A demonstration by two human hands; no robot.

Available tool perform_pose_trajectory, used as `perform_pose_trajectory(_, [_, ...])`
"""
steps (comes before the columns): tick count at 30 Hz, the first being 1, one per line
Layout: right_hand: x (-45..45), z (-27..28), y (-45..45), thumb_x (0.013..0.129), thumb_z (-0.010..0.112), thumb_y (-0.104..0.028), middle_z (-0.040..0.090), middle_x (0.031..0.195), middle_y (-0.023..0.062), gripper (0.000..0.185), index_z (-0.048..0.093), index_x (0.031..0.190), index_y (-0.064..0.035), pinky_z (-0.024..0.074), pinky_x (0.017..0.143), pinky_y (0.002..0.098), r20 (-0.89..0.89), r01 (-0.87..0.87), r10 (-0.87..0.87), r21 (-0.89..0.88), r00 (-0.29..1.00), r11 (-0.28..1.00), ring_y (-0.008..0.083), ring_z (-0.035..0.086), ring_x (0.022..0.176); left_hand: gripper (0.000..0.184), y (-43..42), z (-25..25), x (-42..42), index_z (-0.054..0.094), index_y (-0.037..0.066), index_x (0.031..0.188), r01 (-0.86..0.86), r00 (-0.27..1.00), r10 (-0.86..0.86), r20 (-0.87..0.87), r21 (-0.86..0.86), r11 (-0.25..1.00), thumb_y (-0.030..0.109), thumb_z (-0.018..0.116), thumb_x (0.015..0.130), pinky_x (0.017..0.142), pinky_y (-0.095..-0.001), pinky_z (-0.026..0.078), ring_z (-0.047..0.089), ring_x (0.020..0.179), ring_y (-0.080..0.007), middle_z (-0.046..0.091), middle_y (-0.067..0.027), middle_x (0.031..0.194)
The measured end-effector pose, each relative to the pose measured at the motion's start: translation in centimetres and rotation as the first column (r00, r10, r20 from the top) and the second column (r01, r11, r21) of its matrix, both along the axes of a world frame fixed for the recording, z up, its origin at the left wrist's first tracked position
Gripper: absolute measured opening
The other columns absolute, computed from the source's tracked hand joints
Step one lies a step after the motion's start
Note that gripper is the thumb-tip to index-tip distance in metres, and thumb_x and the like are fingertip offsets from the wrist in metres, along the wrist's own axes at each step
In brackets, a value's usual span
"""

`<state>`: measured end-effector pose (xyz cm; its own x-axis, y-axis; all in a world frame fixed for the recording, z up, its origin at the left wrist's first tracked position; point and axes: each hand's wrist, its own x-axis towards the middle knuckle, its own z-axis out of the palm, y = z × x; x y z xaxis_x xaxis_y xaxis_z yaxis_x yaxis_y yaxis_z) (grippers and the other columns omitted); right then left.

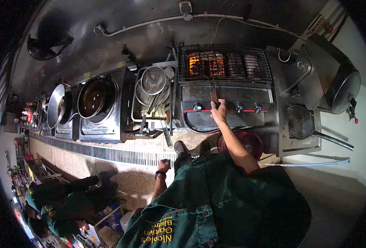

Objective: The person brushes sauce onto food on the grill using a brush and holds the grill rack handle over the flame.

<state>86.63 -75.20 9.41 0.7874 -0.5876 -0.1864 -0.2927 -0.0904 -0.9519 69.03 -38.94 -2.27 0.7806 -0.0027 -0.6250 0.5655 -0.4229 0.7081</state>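
Note:
My right hand (218,111) is closed round the brown handle (214,96) of a wire grill basket, reaching forward over the front of the grill. The wire grill basket (210,62) lies across the grill top, with orange fire glowing under its left part; what food it holds is too dark to make out. Below it, the gas grill (226,94) has several knobs along its front. My left hand (163,165) hangs low by my left side, fingers curled in, a dark watch on its wrist, touching nothing I can see.
Left of the grill, a tray (150,124) holds strainers (153,80) and utensils. Further left, a dark wok (93,97) sits on a stove. At right are a long-handled pan (301,122) and a hose (315,163). Two co-workers (65,198) in green are at lower left. A floor drain (108,153) runs behind the stoves.

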Motion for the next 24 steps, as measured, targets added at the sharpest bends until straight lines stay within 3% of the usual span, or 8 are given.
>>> perform_pose_trajectory(3, [0.2, -0.6, -0.1, 0.08, 0.058, -0.026, 0.052, 0.059, 0.0081, 0.034, 0.042, 0.099, -0.0026, 0.0413, 0.033, 0.0266, -0.005, -0.012, 0.012, -0.008, 1.0, 1.0, 0.0142, 0.05, 0.041, 0.032, 1.0, -5.1, -0.6, 0.058, -0.001, 0.062, -0.141, 0.988, 0.139, 0.067, 0.028, 0.99, 0.027, 0.055, 0.078, 0.045, -0.0304, 0.043, 0.053, 0.046, -0.0148, 0.056, -0.0073, 0.053])
perform_pose_trajectory(7, [-0.1, 0.6, 0.1, 0.082, 0.054, -0.029, 0.049, 0.053, 0.0074, 0.032, 0.042, 0.096, -0.0032, 0.039, 0.031, 0.027, -0.135, -0.051, 0.047, -0.026, 0.99, 0.998, 0.0149, 0.048, 0.036, 0.03, 0.9, -3.9, -0.5, 0.057, -0.001, 0.062, -0.092, 0.994, 0.091, 0.063, 0.003, 0.996, 0.025, 0.057, 0.077, 0.044, -0.03, 0.042, 0.05, 0.046, -0.0135, 0.054, -0.0065, 0.052])
perform_pose_trajectory(9, [-0.3, 1.0, 0.1, 0.083, 0.052, -0.033, 0.048, 0.05, 0.0067, 0.032, 0.042, 0.095, -0.0043, 0.037, 0.028, 0.0276, -0.199, -0.068, 0.08, 0.069, 0.977, 0.995, 0.0155, 0.046, 0.033, 0.029, 1.0, -3.9, -0.6, 0.057, -0.002, 0.063, -0.06, 0.996, 0.062, 0.067, -0.031, 0.998, 0.023, 0.057, 0.077, 0.044, -0.0295, 0.042, 0.05, 0.045, -0.0129, 0.053, -0.0059, 0.051])
perform_pose_trajectory(12, [-0.3, 1.1, 0.1, 0.084, 0.05, -0.032, 0.047, 0.048, 0.0068, 0.037, 0.041, 0.103, -0.0017, 0.0371, 0.028, 0.0288, -0.199, -0.081, 0.099, 0.095, 0.975, 0.992, 0.0172, 0.047, 0.033, 0.028, 1.2, -3.9, -0.5, 0.057, -0.002, 0.063, -0.048, 0.998, 0.05, 0.026, -0.067, 0.997, 0.022, 0.055, 0.078, 0.044, -0.0293, 0.042, 0.049, 0.045, -0.013, 0.052, -0.0055, 0.05])
perform_pose_trajectory(19, [-0.4, 1.4, 0.2, 0.084, 0.049, -0.033, 0.047, 0.048, 0.0066, 0.035, 0.042, 0.103, -0.0034, 0.0369, 0.028, 0.0285, -0.221, -0.074, 0.094, 0.096, 0.971, 0.993, 0.017, 0.047, 0.033, 0.027, 1.0, -3.1, -0.8, 0.057, -0.002, 0.064, -0.073, 0.996, 0.077, 0.035, -0.091, 0.993, 0.021, 0.054, 0.078, 0.046, -0.0295, 0.043, 0.052, 0.046, -0.0139, 0.053, -0.0061, 0.051])
perform_pose_trajectory(21, [-0.4, 1.4, 0.2, 0.083, 0.051, -0.036, 0.047, 0.05, 0.0067, 0.033, 0.04, 0.085, -0.0047, 0.0369, 0.028, 0.0277, -0.198, -0.077, 0.098, 0.112, 0.975, 0.991, 0.0156, 0.046, 0.033, 0.028, 1.0, -2.8, -0.8, 0.057, -0.002, 0.065, -0.046, 0.998, 0.05, 0.049, -0.087, 0.995, 0.022, 0.054, 0.078, 0.047, -0.0303, 0.044, 0.054, 0.047, -0.0145, 0.054, -0.0068, 0.052])
perform_pose_trajectory(24, [-0.5, 1.8, 0.2, 0.083, 0.051, -0.035, 0.047, 0.05, 0.0067, 0.032, 0.04, 0.082, -0.0046, 0.0371, 0.027, 0.0278, -0.207, -0.079, 0.1, 0.106, 0.973, 0.991, 0.0157, 0.046, 0.033, 0.029, 0.4, -1.9, -0.8, 0.058, -0.002, 0.065, -0.054, 0.998, 0.055, 0.037, -0.034, 0.998, 0.023, 0.054, 0.078, 0.048, -0.0313, 0.045, 0.054, 0.047, -0.0151, 0.055, -0.0078, 0.053])
